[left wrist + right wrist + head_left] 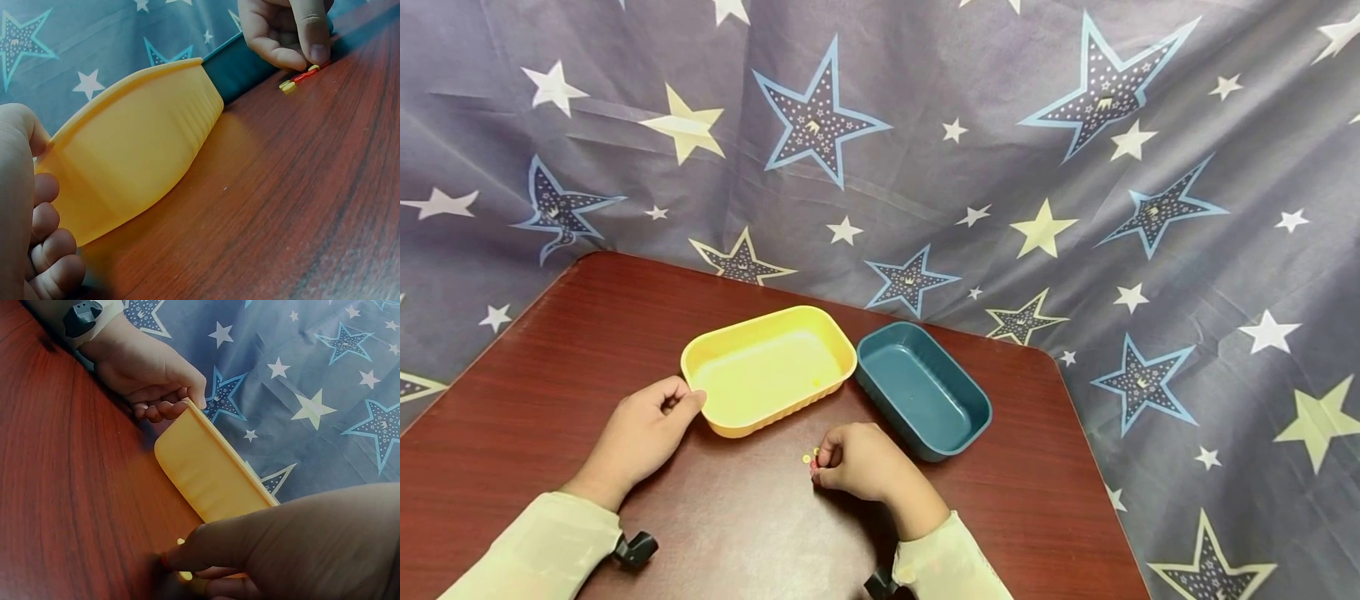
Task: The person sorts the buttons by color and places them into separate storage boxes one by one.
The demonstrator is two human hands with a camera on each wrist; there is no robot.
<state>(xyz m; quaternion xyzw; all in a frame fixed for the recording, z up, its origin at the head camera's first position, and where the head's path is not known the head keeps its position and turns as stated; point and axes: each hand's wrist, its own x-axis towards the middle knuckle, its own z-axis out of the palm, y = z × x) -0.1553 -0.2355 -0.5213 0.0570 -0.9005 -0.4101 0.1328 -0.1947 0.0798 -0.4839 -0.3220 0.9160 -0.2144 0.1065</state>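
Observation:
My left hand pinches the near left corner of the yellow bin between thumb and fingers. Inside that bin lies one small yellow piece. On the table, the right hand has its fingertips down at a small cluster of flat, rounded pieces. A yellow disc lies beside the fingertips, and a red piece shows close to the thumb in the left wrist view. Whether the fingertips grip one of these pieces is hidden. The teal bin stands beyond the right hand, with no pieces visible inside.
Both bins stand near the back of a reddish-brown wooden table, their ends close together. A grey curtain with stars hangs behind it. Dark devices are strapped at both wrists.

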